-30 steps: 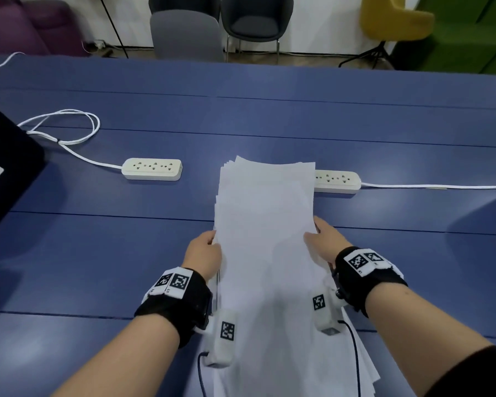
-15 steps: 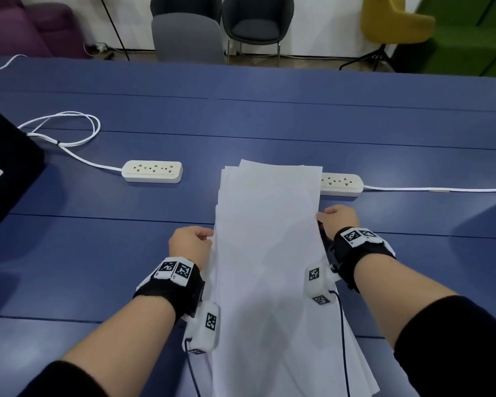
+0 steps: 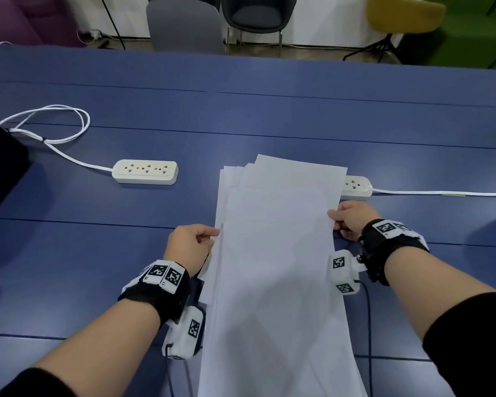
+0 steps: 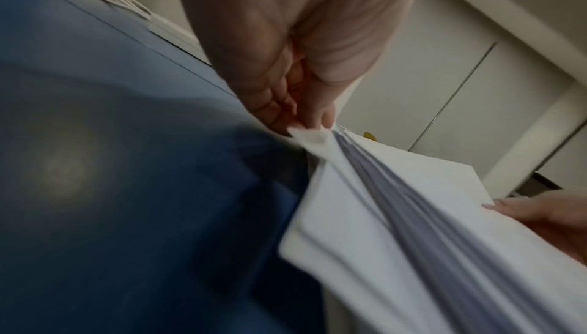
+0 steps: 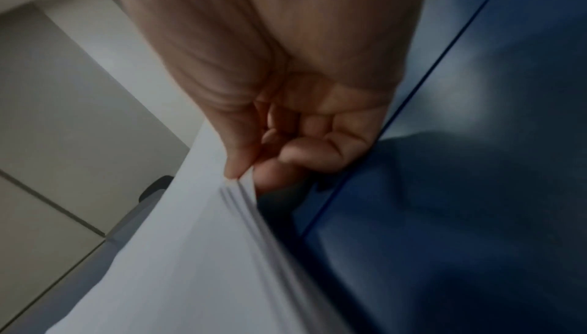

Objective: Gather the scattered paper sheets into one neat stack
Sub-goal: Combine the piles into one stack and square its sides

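A bundle of white paper sheets [image 3: 278, 253] is held up between both hands over the blue table [image 3: 98, 253], its far end fanned and uneven. My left hand [image 3: 195, 242] pinches the bundle's left edge, thumb on top; the left wrist view shows the paper sheets [image 4: 428, 239] splayed below my left hand [image 4: 305, 121]. My right hand [image 3: 347, 219] pinches the right edge. In the right wrist view, my right hand [image 5: 251, 171] has its thumb over the layered paper sheets [image 5: 190, 251] and curled fingers beneath. The bundle's near end runs out of the head view.
A white power strip [image 3: 145, 171] with a looped cord [image 3: 49, 127] lies at the left. A second power strip [image 3: 357, 186] sits just behind the bundle's right corner, its cord running right. A dark object [image 3: 0, 167] is at the left edge. Chairs [image 3: 184, 27] stand beyond the table.
Both hands have slid farther along the bundle's side edges, the right one most, and now pinch it. The bundle has shifted slightly right, covering more of the right power strip.
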